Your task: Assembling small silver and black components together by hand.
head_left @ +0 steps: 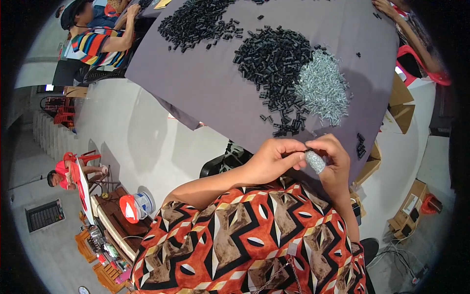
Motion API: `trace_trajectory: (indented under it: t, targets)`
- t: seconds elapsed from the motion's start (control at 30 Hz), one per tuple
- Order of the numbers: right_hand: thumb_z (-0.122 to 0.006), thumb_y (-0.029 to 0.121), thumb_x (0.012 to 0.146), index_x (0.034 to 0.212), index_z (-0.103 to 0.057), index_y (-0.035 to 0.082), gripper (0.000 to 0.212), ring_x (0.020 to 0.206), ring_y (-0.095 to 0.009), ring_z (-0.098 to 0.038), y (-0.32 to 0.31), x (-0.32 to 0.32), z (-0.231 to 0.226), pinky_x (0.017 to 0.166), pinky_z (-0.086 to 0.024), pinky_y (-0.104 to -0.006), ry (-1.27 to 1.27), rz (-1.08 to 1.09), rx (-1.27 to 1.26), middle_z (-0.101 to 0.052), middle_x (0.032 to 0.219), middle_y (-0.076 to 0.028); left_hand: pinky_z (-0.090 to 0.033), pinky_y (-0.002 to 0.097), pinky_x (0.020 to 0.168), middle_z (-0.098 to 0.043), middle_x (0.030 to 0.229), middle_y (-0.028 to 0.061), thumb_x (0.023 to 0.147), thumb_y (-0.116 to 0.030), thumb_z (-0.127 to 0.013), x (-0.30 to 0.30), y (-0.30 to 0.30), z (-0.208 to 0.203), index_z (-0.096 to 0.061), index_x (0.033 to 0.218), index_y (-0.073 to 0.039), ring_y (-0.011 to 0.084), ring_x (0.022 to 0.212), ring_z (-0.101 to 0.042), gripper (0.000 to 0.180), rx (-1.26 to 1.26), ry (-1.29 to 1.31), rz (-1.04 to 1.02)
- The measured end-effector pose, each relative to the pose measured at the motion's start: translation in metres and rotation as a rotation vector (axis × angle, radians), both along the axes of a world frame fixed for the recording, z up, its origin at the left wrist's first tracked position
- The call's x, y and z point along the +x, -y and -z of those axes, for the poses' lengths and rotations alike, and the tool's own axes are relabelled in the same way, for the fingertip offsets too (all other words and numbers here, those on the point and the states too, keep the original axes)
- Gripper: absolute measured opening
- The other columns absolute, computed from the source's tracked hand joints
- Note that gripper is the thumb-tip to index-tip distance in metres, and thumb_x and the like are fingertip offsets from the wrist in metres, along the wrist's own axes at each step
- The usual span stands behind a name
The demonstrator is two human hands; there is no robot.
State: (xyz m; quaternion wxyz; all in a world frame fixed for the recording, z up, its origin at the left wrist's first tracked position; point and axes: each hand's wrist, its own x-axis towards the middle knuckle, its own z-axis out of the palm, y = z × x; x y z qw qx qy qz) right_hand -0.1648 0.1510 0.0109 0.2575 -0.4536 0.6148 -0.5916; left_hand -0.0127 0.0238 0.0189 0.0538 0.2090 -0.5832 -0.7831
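Observation:
My left hand [280,158] and my right hand [337,158] meet in front of my body at the table's near edge, fingertips almost touching. Both are closed in a pinch around a small dark piece [308,150], which looks like one of the black parts but is mostly hidden by the fingers. A silvery, speckled wrapping [315,162] appears to cover my right thumb. Just beyond my hands lie a large heap of short black plastic cylinders [274,56] and, touching its right side, a heap of small shiny metal screw-like pieces [323,85].
A grey cloth covers the table [205,83]. Another black heap [196,22] lies farther left, and a few black pieces [361,146] sit near the right edge. People sit at the far left and far right. Cardboard boxes [400,105] stand right; a white bucket [144,206] stands left.

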Motion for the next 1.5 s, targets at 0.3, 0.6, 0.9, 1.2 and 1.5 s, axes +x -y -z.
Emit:
trace_trajectory:
  t: [0.3,0.6,0.9,1.2,1.5]
  targets:
    - [-0.073,0.001,0.082,0.101,-0.073,0.002,0.018,0.080,-0.014,-0.062,-0.002,-0.008,0.011,0.069,-0.048,-0.0257,0.267,-0.145,-0.037,-0.066,0.090,-0.006,-0.054,0.0261,0.073,-0.073,0.089,0.0097,0.104,-0.014,-0.056,0.000,0.011,0.005,-0.068,0.105,0.003,0.0135,0.075,-0.068,0.021,0.349,0.021,0.126]
    - [-0.076,0.005,0.081,0.114,-0.071,0.004,0.033,0.082,-0.014,-0.062,0.001,-0.010,0.007,0.070,-0.047,-0.0262,0.044,-0.150,-0.066,-0.065,0.096,-0.006,-0.055,0.0278,0.076,-0.073,0.093,0.0112,0.102,-0.015,-0.060,-0.002,0.012,0.007,-0.069,0.109,0.003,0.0163,0.080,-0.069,0.021,0.383,0.035,0.069]
    - [-0.082,0.008,0.068,0.120,-0.066,0.003,0.054,0.101,-0.033,-0.062,0.004,0.003,-0.002,0.083,-0.053,-0.0395,-0.463,-0.020,0.093,-0.063,0.112,-0.013,-0.055,0.0287,0.092,-0.073,0.111,0.0147,0.097,-0.005,-0.065,-0.004,0.007,0.008,-0.071,0.111,0.002,0.0188,0.102,-0.071,0.017,0.405,0.093,-0.028]
    - [-0.083,0.011,0.068,0.111,-0.067,0.002,0.047,0.092,-0.033,-0.064,0.006,0.005,0.003,0.077,-0.053,-0.0401,-0.378,-0.018,-0.046,-0.065,0.104,-0.013,-0.056,0.0348,0.099,-0.071,0.114,0.0158,0.100,-0.014,-0.060,-0.004,0.014,0.010,-0.068,0.115,0.005,0.0228,0.104,-0.070,0.026,0.743,0.046,0.082]
    - [-0.079,0.007,0.069,0.111,-0.067,0.000,0.045,0.088,-0.033,-0.064,0.004,0.002,0.011,0.075,-0.053,-0.0394,-0.365,-0.085,-0.100,-0.065,0.101,-0.014,-0.050,0.0370,0.101,-0.069,0.116,0.0110,0.099,-0.015,-0.062,-0.003,0.004,0.024,-0.065,0.118,0.004,0.0215,0.110,-0.066,0.027,0.920,-0.004,0.117]
